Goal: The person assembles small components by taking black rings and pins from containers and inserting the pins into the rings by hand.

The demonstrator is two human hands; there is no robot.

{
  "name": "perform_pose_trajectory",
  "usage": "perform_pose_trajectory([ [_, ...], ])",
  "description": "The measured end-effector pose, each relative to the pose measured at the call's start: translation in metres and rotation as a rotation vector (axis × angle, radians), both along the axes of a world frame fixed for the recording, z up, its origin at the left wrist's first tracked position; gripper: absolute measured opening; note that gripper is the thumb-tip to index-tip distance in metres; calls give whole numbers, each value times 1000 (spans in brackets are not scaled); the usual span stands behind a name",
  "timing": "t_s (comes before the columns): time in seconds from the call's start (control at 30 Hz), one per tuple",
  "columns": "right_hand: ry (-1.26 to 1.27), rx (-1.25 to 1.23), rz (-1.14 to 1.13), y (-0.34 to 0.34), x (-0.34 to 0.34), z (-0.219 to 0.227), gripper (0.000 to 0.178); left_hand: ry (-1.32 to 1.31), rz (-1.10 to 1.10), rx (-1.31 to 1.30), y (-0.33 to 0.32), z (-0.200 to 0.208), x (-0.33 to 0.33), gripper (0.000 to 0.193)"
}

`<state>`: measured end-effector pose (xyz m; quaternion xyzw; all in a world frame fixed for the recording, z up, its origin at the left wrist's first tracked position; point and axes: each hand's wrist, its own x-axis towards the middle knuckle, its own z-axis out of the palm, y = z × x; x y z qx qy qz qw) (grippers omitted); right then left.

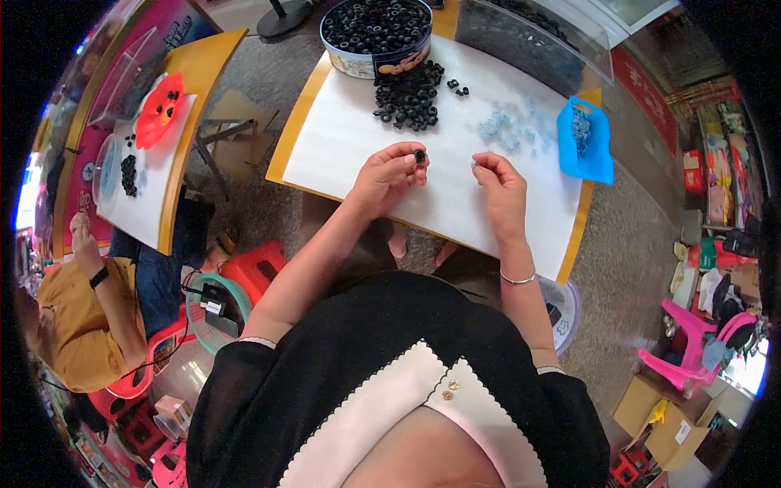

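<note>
Between the thumb and fingers of my left hand [388, 179] is a small black ring-shaped piece [420, 155], held above the near part of the white-topped table [325, 146]. My right hand [501, 191] pinches a tiny clear piece [475, 163] at its fingertips, a short way to the right and apart from the black one. Beyond my left hand lies a pile of black ring-shaped pieces [409, 99], with a few strays [458, 87] beside it. Past my right hand, small clear bluish pieces [506, 128] are scattered on the white surface.
A round tin [378, 61] full of black pieces stands at the far edge. At the right are a blue scoop-shaped tray [594, 163] with clear pieces and a transparent bin [529, 45]. On the left, a person in a yellow top [89, 325] sits by another table [183, 163] with a red dish [159, 118].
</note>
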<state>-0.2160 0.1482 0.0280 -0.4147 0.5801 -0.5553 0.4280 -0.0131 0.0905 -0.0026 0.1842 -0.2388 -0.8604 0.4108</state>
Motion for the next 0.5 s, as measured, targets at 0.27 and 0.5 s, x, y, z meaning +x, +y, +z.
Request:
perform_pose_trajectory([
  [0.27,399,-128,-42,-9,-2,-16,15,5,-9,6,0,2,-1,22],
  [0.5,868,-216,-140,-10,4,-15,11,-158,-26,0,1,6,-7,20],
])
